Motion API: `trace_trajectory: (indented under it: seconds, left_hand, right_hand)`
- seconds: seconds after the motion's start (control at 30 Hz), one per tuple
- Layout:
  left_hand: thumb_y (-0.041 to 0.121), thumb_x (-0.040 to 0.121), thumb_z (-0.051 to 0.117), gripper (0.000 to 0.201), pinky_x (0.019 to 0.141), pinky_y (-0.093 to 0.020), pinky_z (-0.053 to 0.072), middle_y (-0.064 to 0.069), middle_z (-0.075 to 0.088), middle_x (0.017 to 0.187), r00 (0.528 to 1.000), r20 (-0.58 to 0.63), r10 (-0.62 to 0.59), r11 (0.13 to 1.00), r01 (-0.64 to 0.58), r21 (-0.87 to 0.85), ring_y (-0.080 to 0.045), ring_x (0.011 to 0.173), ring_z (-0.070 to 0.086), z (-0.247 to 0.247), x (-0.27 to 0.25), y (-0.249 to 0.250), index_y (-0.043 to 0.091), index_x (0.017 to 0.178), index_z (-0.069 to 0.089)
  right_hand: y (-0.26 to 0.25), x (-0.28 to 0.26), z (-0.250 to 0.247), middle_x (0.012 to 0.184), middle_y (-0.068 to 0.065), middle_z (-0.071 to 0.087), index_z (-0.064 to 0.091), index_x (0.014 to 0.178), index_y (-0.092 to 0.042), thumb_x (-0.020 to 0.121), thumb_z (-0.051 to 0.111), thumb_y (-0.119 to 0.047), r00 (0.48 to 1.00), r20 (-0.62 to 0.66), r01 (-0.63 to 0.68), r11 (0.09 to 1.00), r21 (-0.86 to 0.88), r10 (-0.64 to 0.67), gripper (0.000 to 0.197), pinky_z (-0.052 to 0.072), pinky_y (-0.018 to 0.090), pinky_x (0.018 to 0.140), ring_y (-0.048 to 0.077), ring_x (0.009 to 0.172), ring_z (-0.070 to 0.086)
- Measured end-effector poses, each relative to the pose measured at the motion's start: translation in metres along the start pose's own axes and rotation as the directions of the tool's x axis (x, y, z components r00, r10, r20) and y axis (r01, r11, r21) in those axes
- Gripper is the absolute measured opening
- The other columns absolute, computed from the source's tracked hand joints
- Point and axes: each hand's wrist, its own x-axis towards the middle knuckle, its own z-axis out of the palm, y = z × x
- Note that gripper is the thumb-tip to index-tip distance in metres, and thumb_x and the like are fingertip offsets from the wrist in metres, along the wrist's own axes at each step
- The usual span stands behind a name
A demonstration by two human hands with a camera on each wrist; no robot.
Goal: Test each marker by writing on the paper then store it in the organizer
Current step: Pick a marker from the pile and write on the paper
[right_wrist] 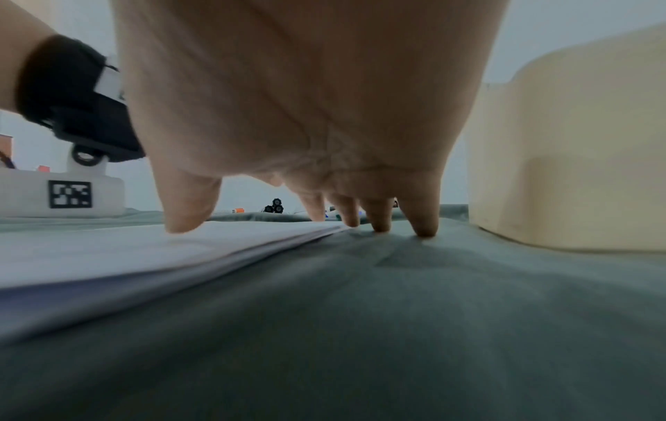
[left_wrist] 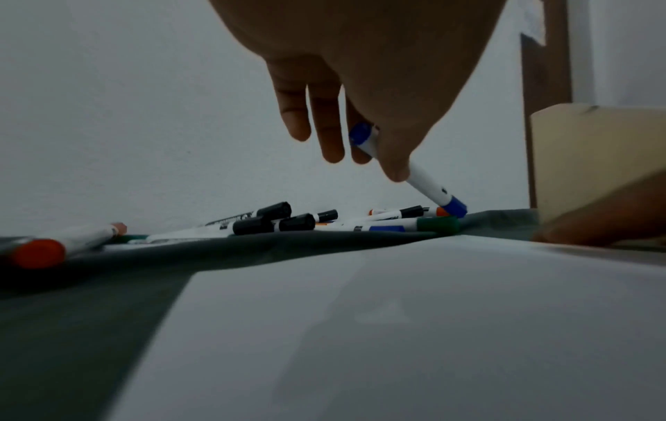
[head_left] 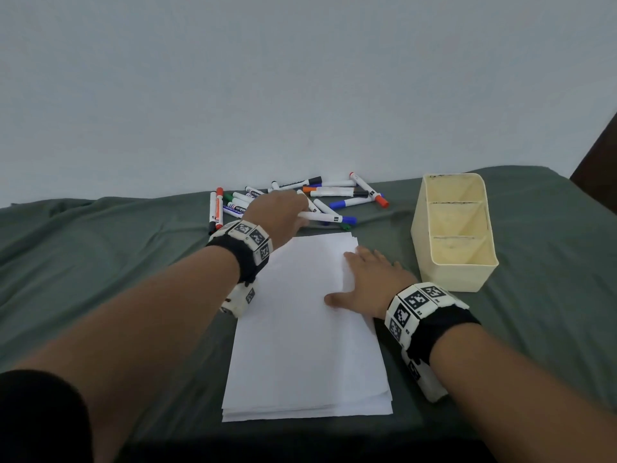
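My left hand (head_left: pixel 283 208) reaches past the far edge of the paper stack (head_left: pixel 307 329) and pinches a white marker with a blue cap (head_left: pixel 327 217) between thumb and fingers. In the left wrist view this blue marker (left_wrist: pixel 425 185) is tilted, its capped end low against the pile and its other end up in my left hand (left_wrist: pixel 375 153). Several markers (head_left: pixel 334 192) lie scattered behind it. My right hand (head_left: pixel 367 282) lies flat with spread fingers (right_wrist: pixel 421 222) on the right edge of the paper (right_wrist: pixel 108 250). The cream organizer (head_left: pixel 457 262) stands to the right.
A green cloth (head_left: pixel 100 262) covers the table, wrinkled at the left. A pale wall (head_left: pixel 300 95) rises right behind the markers. A red and a black marker (head_left: pixel 216 212) lie apart at the pile's left. The organizer wall (right_wrist: pixel 576 171) stands close beside my right hand.
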Motion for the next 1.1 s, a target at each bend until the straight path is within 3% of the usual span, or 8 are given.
trace_trajectory:
  seconds: [0.13,0.33,0.47,0.63,0.8,0.87,0.93,1.1]
  left_hand:
    - [0.039,0.094,0.058,0.018,0.070,-0.033,0.047,0.005,0.058,0.100,0.993,-0.052,0.102,0.989,-0.107,-0.101,-0.017,0.088,0.057,-0.009,-0.034,-0.008,0.023,0.102,0.062]
    - [0.025,0.086,0.073,0.011,0.059,-0.032,0.050,0.003,0.062,0.088,0.929,-0.284,0.239,0.942,-0.293,-0.163,-0.018,0.074,0.059,-0.029,-0.079,0.016,0.018,0.094,0.069]
    - [0.026,0.084,0.075,0.017,0.060,-0.030,0.048,0.005,0.059,0.088,0.899,-0.351,0.262,0.917,-0.346,-0.201,-0.012,0.071,0.051,-0.029,-0.088,0.035,0.018,0.098,0.068]
    - [0.045,0.080,0.076,0.062,0.088,-0.025,0.045,0.012,0.049,0.116,0.983,-0.136,0.122,0.904,-0.167,-0.393,0.000,0.096,0.046,-0.019,-0.083,0.031,0.025,0.131,0.046]
    - [0.037,0.090,0.067,0.055,0.117,-0.039,0.026,0.003,0.033,0.154,0.967,0.137,0.213,0.921,-0.151,-0.360,-0.017,0.142,0.030,-0.015,-0.069,0.028,0.029,0.140,0.046]
    - [0.035,0.095,0.062,0.036,0.113,-0.040,0.030,-0.001,0.043,0.148,0.949,0.198,0.246,0.922,-0.166,-0.350,-0.020,0.136,0.039,-0.015,-0.065,0.031,0.022,0.128,0.057]
    - [0.032,0.097,0.059,0.022,0.097,-0.039,0.041,-0.003,0.059,0.117,0.945,0.247,0.214,0.934,-0.124,-0.335,-0.023,0.111,0.053,-0.016,-0.063,0.033,0.016,0.112,0.062]
    - [0.040,0.101,0.047,0.020,0.082,-0.040,0.047,0.000,0.057,0.095,0.897,0.429,0.109,0.981,-0.026,-0.195,-0.021,0.090,0.055,-0.014,-0.072,0.017,0.023,0.108,0.055]
  right_hand:
    - [-0.004,-0.004,-0.009,0.141,0.004,0.044,0.038,0.143,-0.023,0.091,0.057,-0.060,0.953,-0.301,0.021,0.999,0.027,-0.012,0.066,0.047,0.043,0.100,0.028,0.128,0.044]
    - [-0.010,-0.013,-0.016,0.121,-0.001,0.054,0.039,0.145,-0.032,0.096,0.058,-0.045,0.896,-0.398,0.208,0.978,-0.014,-0.197,0.054,0.050,0.038,0.091,0.022,0.109,0.052]
    - [-0.012,-0.016,-0.018,0.101,-0.006,0.055,0.060,0.125,-0.029,0.100,0.055,-0.039,0.857,-0.433,0.286,0.957,-0.052,-0.280,0.026,0.043,0.032,0.080,0.019,0.097,0.052]
    - [-0.013,-0.018,-0.018,0.103,-0.009,0.057,0.061,0.117,-0.028,0.099,0.057,-0.032,0.843,-0.469,0.314,0.949,0.033,-0.262,0.019,0.042,0.027,0.080,0.012,0.097,0.051]
    - [-0.014,-0.021,-0.017,0.109,-0.017,0.063,0.063,0.121,-0.036,0.094,0.057,-0.036,0.823,-0.483,0.375,0.924,0.068,-0.299,0.027,0.037,0.022,0.078,0.008,0.100,0.054]
    - [-0.014,-0.022,-0.017,0.091,-0.025,0.059,0.058,0.108,-0.045,0.092,0.059,-0.038,0.838,-0.473,0.373,0.919,0.129,-0.273,0.017,0.038,0.018,0.067,0.001,0.086,0.057]
    - [-0.013,-0.022,-0.016,0.077,-0.023,0.059,0.054,0.096,-0.048,0.090,0.061,-0.040,0.849,-0.465,0.371,0.910,0.188,-0.250,0.013,0.039,0.020,0.059,0.000,0.074,0.057]
    - [-0.008,-0.021,-0.013,0.098,-0.018,0.072,0.075,0.114,-0.040,0.091,0.071,-0.034,0.842,-0.457,0.425,0.875,0.233,-0.288,0.024,0.044,0.018,0.079,0.003,0.092,0.062]
